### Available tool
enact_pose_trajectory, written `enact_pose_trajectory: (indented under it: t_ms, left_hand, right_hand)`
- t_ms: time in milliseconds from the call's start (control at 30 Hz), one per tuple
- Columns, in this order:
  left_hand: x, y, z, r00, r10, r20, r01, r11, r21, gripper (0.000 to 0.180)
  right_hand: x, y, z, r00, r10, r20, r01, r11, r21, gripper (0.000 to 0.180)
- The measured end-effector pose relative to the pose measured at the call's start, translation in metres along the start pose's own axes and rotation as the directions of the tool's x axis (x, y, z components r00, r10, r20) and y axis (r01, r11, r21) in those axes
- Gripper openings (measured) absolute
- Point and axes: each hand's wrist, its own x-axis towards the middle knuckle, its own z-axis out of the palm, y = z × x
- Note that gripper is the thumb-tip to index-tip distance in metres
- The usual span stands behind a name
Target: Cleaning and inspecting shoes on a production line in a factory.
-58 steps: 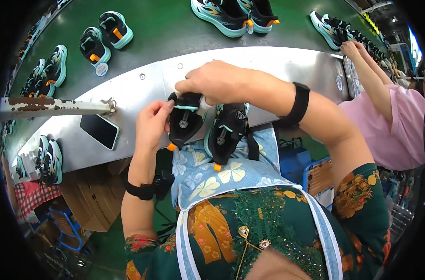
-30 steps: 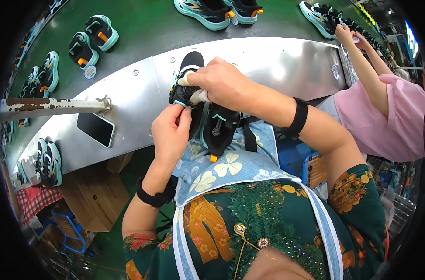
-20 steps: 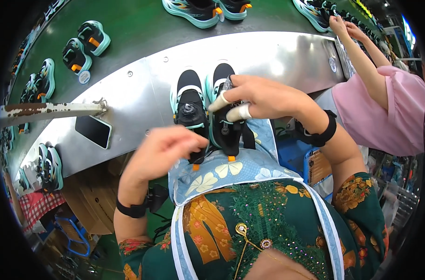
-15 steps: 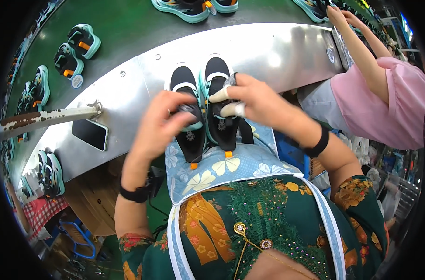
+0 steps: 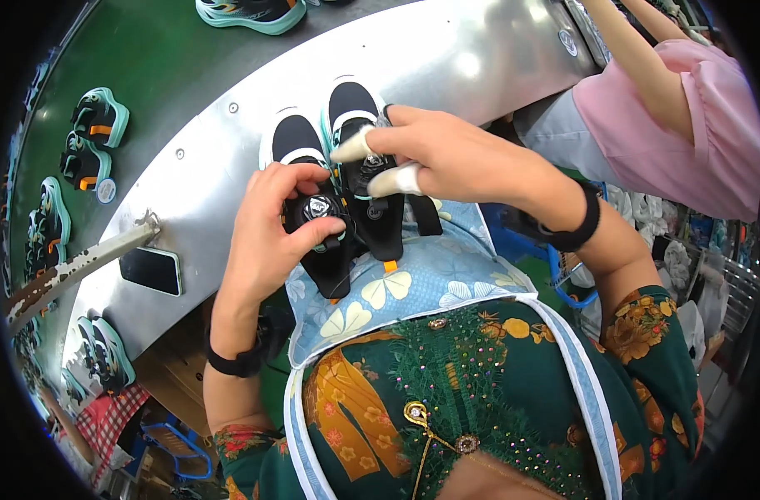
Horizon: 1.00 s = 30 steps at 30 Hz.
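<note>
Head view: left hand (image 5: 267,229) grips left shoe (image 5: 309,208), right hand (image 5: 446,158) pinches right shoe (image 5: 367,179), covering both dials.

steel bench (image 5: 446,62) carries two black shoes (image 5: 313,158), phone (image 5: 150,271).

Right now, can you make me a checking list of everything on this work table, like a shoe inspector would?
Surface: curved metal table, beside a green belt.
Job's things: two black shoes side by side, left shoe, right shoe, toes pointing away.
Clutter: dark phone; rusty bar.
Hands: left hand pinches a round dial; right hand, with taped fingertips, touches the right shoe.
Cables: nothing seen.
Surroundings: more shoes on the belt; a pink sleeve.
</note>
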Motion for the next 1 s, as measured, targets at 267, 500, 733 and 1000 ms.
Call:
enact_pose_trajectory:
  t_ms: [267,500,733,1000]
  left_hand:
    - [-0.005,-0.001,-0.001,0.998,-0.014,0.055,0.027,0.969,-0.245,0.037]
    - [-0.001,-0.006,0.004,0.989,0.068,0.134,-0.03,0.962,-0.27,0.04]
    - [0.002,0.0,-0.002,0.987,0.075,0.139,-0.071,0.997,-0.037,0.038]
    - [-0.002,-0.007,0.005,0.994,0.11,0.019,-0.108,0.991,-0.084,0.036]
  right_hand:
    - [-0.009,-0.003,-0.006,0.987,0.156,0.042,-0.16,0.982,0.101,0.035]
    - [-0.014,-0.003,0.008,0.985,0.143,-0.092,-0.148,0.988,-0.044,0.033]
    - [-0.022,-0.004,0.016,0.982,0.079,-0.17,-0.073,0.997,0.039,0.033]
    - [-0.026,-0.01,0.007,0.993,0.115,-0.025,-0.113,0.992,0.053,0.028]
